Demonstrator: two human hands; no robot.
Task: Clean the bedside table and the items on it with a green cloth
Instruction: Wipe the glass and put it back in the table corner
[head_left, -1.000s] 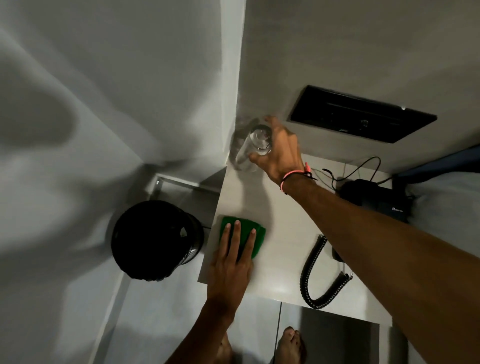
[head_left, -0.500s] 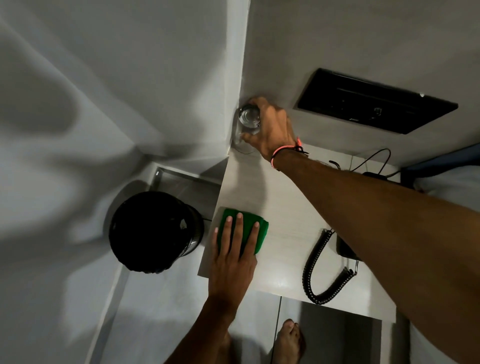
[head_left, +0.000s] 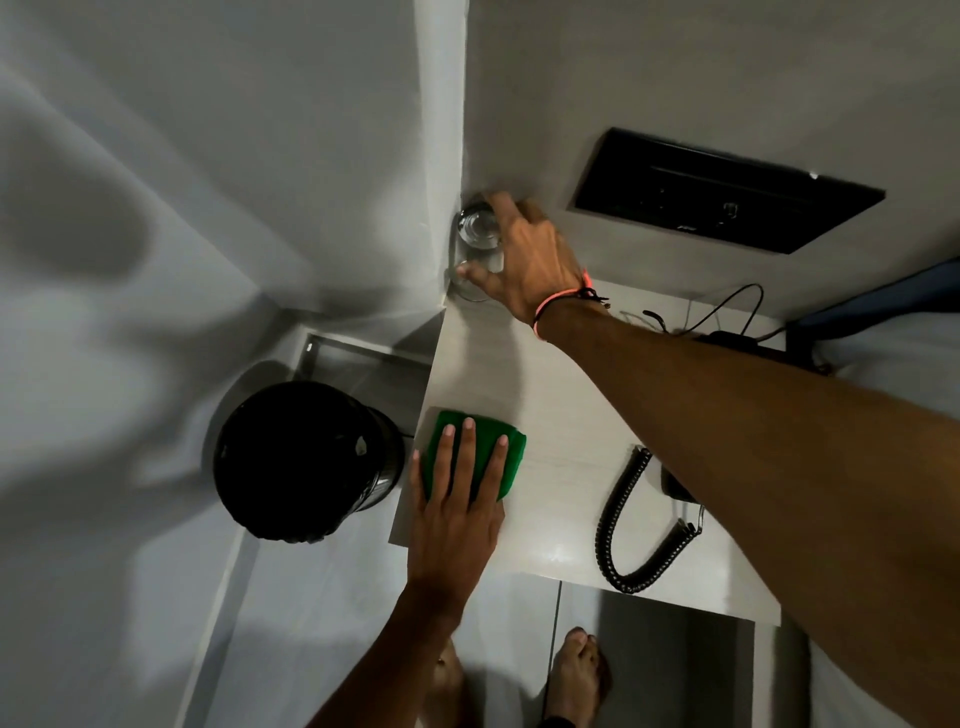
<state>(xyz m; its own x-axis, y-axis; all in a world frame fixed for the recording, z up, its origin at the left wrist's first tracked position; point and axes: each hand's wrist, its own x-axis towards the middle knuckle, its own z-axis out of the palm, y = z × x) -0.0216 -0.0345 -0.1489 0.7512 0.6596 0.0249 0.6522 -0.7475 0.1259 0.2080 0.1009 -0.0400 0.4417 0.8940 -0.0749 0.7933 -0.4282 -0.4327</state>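
Standing on the floor at far left, a black bin (head_left: 306, 462) sits just beside the bedside table (head_left: 561, 415). Next comes the left hand (head_left: 457, 514), fingers spread flat, pressing the green cloth (head_left: 511, 457) onto the table's near left corner. Further right, the right hand (head_left: 530, 260) is wrapped around a clear glass (head_left: 475, 234) at the back corner against the wall. A coiled black cord (head_left: 623, 525) lies on the tabletop at right.
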